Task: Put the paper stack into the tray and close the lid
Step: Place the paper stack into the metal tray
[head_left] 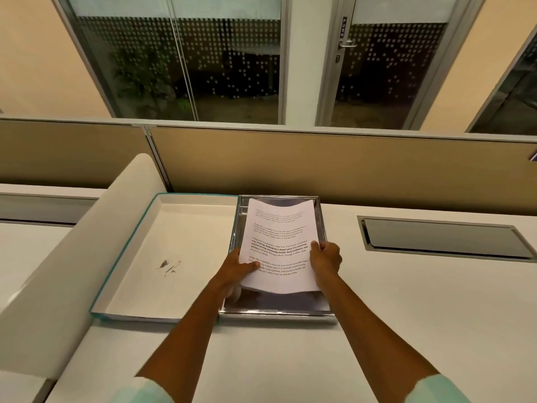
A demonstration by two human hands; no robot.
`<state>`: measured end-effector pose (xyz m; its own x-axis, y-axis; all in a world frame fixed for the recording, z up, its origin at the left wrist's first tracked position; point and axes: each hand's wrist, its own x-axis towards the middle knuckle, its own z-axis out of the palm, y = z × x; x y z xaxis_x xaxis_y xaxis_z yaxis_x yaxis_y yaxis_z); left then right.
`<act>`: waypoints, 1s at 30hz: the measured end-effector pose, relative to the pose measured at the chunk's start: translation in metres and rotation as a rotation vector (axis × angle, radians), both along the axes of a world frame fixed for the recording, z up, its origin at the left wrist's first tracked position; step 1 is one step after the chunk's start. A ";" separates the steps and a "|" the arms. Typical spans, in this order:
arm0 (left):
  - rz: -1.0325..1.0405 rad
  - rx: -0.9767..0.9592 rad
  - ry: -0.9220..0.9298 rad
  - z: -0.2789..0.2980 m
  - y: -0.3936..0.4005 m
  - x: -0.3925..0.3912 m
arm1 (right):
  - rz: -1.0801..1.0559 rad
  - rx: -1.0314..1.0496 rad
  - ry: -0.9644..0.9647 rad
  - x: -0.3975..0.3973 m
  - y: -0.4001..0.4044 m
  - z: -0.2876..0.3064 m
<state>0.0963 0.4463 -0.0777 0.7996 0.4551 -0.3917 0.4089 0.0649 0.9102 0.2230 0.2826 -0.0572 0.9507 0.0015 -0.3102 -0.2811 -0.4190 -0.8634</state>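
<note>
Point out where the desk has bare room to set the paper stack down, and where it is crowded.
Bare desk lies right of the metal tray, in front of the dark recessed panel, and nearer the person. The upturned lid left of the tray is empty inside. Crowded: over the tray, where the left hand and right hand hold the paper stack.

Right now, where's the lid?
Head view: the lid lies open-side up on the desk, left of the metal tray and touching it, teal edge showing.
</note>
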 end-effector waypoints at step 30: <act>-0.257 0.982 0.284 -0.048 -0.031 -0.026 | 0.596 -0.589 -0.090 -0.043 -0.021 -0.047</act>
